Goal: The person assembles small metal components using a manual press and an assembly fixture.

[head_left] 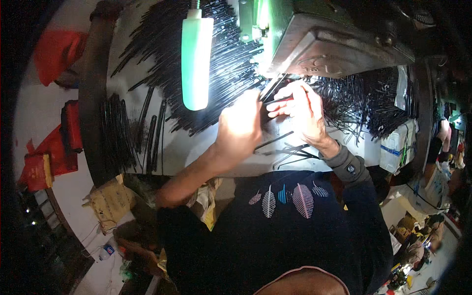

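Note:
Both my hands work close together under bright light, just in front of a dark metal machine (334, 51). My left hand (240, 127) is closed, its fingers partly lost in glare, at the near end of a thin dark strip (272, 87) that slants up toward the machine. My right hand (306, 109) has its fingers bent together around a thin black strip (281, 100), which points toward the left hand. A large heap of similar black strips (162, 59) spreads over the white tabletop (196, 152) beyond my left hand. Several loose strips (297, 152) lie below my right hand.
A long lit lamp (196, 64) hangs left of the machine. More black strips (354, 98) are piled at its right, beside a white box (397, 147). Bundled strips (118, 130) lie at the left table edge. Red bags (59, 152) and a cardboard box (112, 202) stand to the left.

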### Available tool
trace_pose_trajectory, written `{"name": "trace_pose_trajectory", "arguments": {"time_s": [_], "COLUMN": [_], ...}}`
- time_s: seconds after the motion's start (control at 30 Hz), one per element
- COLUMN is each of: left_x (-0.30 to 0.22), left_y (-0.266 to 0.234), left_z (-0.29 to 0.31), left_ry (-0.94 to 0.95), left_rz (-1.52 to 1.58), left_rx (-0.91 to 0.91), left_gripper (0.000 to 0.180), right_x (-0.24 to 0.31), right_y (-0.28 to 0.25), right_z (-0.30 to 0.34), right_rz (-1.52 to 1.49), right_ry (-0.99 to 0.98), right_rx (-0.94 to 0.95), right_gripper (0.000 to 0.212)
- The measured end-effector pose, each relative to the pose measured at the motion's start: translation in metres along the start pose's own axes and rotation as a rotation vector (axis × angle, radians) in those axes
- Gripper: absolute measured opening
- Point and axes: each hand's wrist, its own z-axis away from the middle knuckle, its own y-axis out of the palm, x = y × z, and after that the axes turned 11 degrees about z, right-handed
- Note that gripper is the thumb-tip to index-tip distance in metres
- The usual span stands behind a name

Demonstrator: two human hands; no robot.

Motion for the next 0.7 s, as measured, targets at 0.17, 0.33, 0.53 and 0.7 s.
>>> {"name": "trace_pose_trajectory", "arguments": {"time_s": [0.17,0.33,0.53,0.7], "left_x": [0.0,0.011,0.017,0.008], "left_y": [-0.028,-0.041,-0.049,-0.044], "left_z": [-0.004,-0.007,-0.011,-0.017], "left_ry": [-0.88,-1.042,-1.114,-0.954], "left_rz": [0.932,1.237,1.332,0.965], "left_rx": [0.175,0.224,0.266,0.243], "left_gripper": [0.014,0.018,0.015,0.016], "right_x": [0.008,-0.006,-0.015,-0.021], "right_y": [-0.011,-0.008,-0.016,-0.013], "right_z": [-0.001,0.001,-0.007,-0.008], "right_rz": [0.185,0.038,-0.236,-0.222], "right_ry": [0.014,-0.033,0.065,-0.05], "right_rx": [0.146,0.179,0.301,0.296], "right_gripper": [0.025,0.038,0.046,0.043]}}
